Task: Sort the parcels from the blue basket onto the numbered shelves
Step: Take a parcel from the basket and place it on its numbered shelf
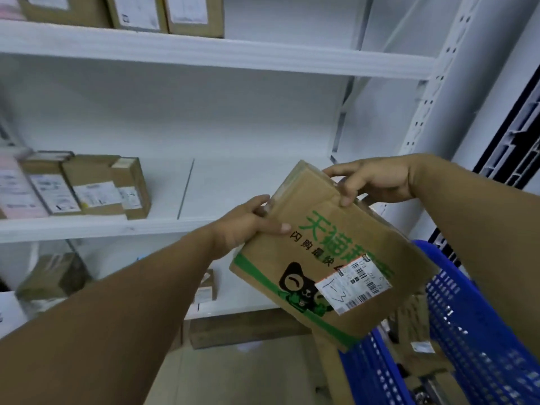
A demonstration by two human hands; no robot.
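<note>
Holding one parcel (315, 244) with both hands, bare forearms stretched forward from 7 and 3 o'clock. The left hand (248, 226) grips the parcel's left edge, thumb lying across the printed top face, other fingers hidden underneath. The right hand (377, 182) pinches the far upper corner, fingers curled over the edge, thumb on the far side.

The parcel is a brown carton with green print and a black cartoon head. It is tilted, with the near end lower, and held in the air at about 4 o'clock from frame centre. It sits above the blue basket (473, 317) and in front of the middle shelf (222, 194). One white label (353, 285) with barcodes and a handwritten mark sits on its near right part.

Counts:
- **Basket:** one, at 5 o'clock, with brown parcels inside (415, 325); number unclear.
- **Middle shelf, 9 o'clock:** three brown boxes (93, 185) in a row, plus one blurred pinkish packet (11, 185) at the far left.
- **Top shelf (233, 57), 11 o'clock:** three brown boxes (137, 13), cut off by the frame edge.
- **Lower shelf (233, 305), 8 o'clock:** one brown box (52, 276) and one small box (208, 285) partly behind the left forearm.
</note>
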